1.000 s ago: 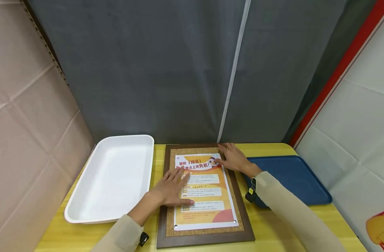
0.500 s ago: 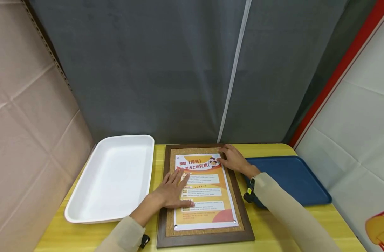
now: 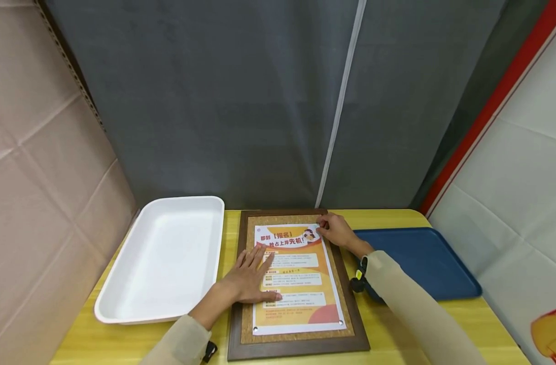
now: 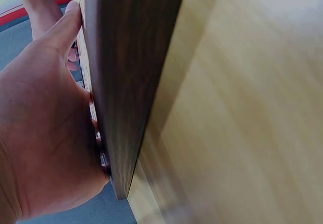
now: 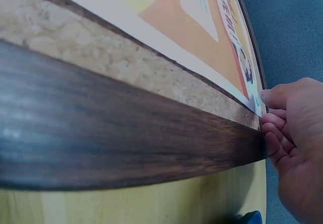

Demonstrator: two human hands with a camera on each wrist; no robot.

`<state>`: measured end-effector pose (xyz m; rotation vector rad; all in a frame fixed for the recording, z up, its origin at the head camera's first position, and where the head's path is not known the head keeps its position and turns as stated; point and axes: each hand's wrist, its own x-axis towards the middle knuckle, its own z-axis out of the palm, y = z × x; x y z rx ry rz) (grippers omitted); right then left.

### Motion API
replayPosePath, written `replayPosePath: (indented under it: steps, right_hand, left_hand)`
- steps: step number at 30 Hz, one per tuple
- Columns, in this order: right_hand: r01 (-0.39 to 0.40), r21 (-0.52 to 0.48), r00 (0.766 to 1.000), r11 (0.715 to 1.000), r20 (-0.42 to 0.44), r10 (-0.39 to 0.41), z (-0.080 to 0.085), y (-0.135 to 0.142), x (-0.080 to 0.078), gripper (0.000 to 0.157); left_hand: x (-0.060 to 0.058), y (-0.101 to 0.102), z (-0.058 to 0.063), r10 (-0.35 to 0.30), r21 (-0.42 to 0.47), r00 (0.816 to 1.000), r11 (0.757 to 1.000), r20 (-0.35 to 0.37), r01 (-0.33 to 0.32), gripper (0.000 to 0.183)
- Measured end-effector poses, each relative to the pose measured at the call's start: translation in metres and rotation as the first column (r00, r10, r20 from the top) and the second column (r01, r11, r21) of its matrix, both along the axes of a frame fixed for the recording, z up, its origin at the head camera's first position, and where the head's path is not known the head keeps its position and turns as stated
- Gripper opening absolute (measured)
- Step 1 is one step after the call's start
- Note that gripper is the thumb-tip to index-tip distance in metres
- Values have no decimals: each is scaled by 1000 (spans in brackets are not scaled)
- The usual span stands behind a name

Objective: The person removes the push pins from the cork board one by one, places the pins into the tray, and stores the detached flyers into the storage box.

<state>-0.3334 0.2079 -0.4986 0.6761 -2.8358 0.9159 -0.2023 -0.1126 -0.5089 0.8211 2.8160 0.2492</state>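
A yellow and white printed poster (image 3: 301, 314) lies on a cork board (image 3: 296, 340) with a dark wooden frame (image 3: 301, 347). Small round silver pins sit at its two lower corners. My left hand (image 3: 248, 279) rests on the poster's left side, fingers spread and straight; in the left wrist view its palm stands beside the frame edge. My right hand (image 3: 337, 230) is at the upper right corner, fingers curled, and in the right wrist view the thumb (image 5: 277, 97) and forefinger meet at the poster's corner, pinching it. Anything smaller between these fingertips is hidden.
A white tray (image 3: 118, 304) stands on the left of the yellow wood-grain table (image 3: 387, 334). On the right lies a blue tray (image 3: 424, 263), partly behind my right forearm. A dark grey curtain (image 3: 214, 101) hangs behind the table, with pale panels on both sides.
My right hand's fingers have drawn back from the frame's top edge and curled in at the poster's upper right corner. The left hand stays nearly still on the poster.
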Motion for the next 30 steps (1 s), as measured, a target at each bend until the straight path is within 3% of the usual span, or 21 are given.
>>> replayPosePath:
  steps: [11, 21, 25, 30]
  right_hand:
    - [64, -20, 996, 998, 67, -63, -1, -1, -6, 16]
    - [119, -24, 990, 993, 85, -117, -1, -5, -7, 11]
    - [138, -34, 986, 990, 102, -134, 0, -8, -8, 9]
    - [154, -33, 981, 988, 129, -148, 2, -10, -9, 9]
  left_hand:
    - [-7, 3, -9, 8, -72, 1000, 997, 7, -8, 118]
    - [3, 7, 17, 14, -139, 1000, 990, 10, -13, 114]
    - [5, 7, 21, 20, -148, 1000, 989, 16, -18, 114]
    - [3, 8, 17, 26, -139, 999, 990, 33, -21, 115]
